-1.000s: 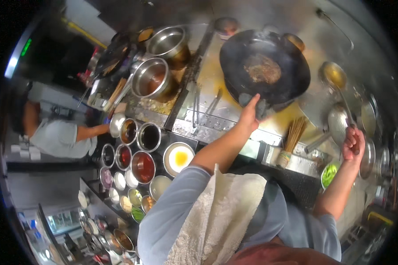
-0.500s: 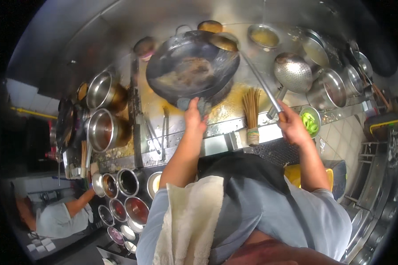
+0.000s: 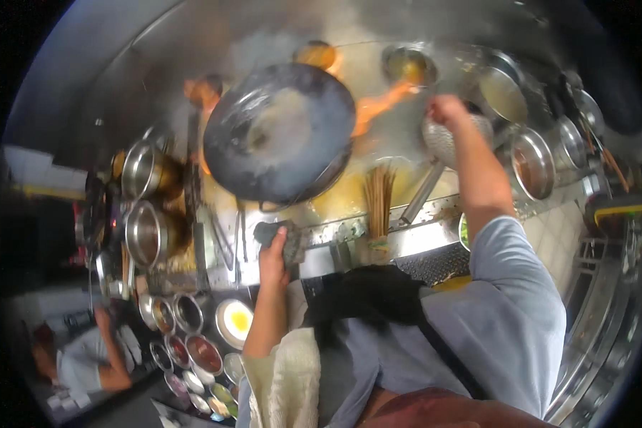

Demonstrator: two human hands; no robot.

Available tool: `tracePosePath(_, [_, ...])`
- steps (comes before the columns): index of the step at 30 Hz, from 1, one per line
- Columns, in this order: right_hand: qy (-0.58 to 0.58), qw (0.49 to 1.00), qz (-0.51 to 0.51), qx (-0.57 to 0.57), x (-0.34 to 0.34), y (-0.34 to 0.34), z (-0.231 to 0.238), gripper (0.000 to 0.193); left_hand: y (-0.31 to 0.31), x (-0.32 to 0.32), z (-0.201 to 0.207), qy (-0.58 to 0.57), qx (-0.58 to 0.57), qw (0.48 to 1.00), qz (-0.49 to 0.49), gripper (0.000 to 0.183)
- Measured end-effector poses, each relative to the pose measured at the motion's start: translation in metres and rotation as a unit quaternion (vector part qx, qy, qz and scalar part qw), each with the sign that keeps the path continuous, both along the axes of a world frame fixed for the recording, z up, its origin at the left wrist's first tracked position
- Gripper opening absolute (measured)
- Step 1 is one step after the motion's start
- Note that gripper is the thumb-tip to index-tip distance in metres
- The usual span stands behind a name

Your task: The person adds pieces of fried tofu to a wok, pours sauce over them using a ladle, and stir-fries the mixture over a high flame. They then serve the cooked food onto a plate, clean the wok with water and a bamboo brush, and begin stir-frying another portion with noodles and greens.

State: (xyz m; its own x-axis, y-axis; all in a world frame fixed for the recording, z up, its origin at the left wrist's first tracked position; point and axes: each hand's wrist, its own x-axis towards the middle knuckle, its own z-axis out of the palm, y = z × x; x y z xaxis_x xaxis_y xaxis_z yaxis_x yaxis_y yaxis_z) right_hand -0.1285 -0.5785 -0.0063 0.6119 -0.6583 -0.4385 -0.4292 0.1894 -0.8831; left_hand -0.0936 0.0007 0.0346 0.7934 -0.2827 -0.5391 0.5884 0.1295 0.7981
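Observation:
A dark wok (image 3: 228, 153) sits on the stove, steaming, with orange flames (image 3: 379, 107) flaring beside it. Just below its near loop handle (image 3: 269, 207), my left hand (image 3: 274, 258) is closed on a folded grey cloth (image 3: 279, 239); a small gap shows between cloth and handle. My right arm reaches forward to the right of the wok. There my right hand (image 3: 447, 110) is closed and smeared by motion, above a perforated skimmer (image 3: 446, 146) that it partly covers. What it grips cannot be made out. A bamboo wok brush (image 3: 379, 203) stands between my arms.
Two steel pots (image 3: 144, 235) stand left of the wok; more pots (image 3: 533, 164) line the right. A bowl (image 3: 410, 60) with yellow liquid is behind. Sauce and ingredient containers (image 3: 205, 354) fill the lower left, near another person (image 3: 96, 360). Tongs (image 3: 223, 239) lie near the wok.
My left hand and its cloth have come back from the wok's near edge. My right hand has moved forward, and the ladle no longer shows over the wok. Flames and steam have appeared.

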Motion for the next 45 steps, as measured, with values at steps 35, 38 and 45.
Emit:
tracePosePath(35, [-0.003, 0.984, 0.116, -0.138, -0.112, 0.369, 0.134, 0.075, 0.088, -0.053, -0.129, -0.693, 0.248, 0.602, -0.310, 0.043])
tracePosePath(38, [-0.020, 0.987, 0.057, -0.147, -0.111, 0.348, 0.097, 0.072, 0.097, -0.055, -0.149, -0.686, 0.257, 0.604, -0.313, 0.041])
tracePosePath(45, [0.163, 0.926, 0.010, -0.340, -0.042, 0.111, 0.034, 0.038, 0.104, -0.052, -0.136, -0.574, 0.263, 0.625, -0.459, 0.059])
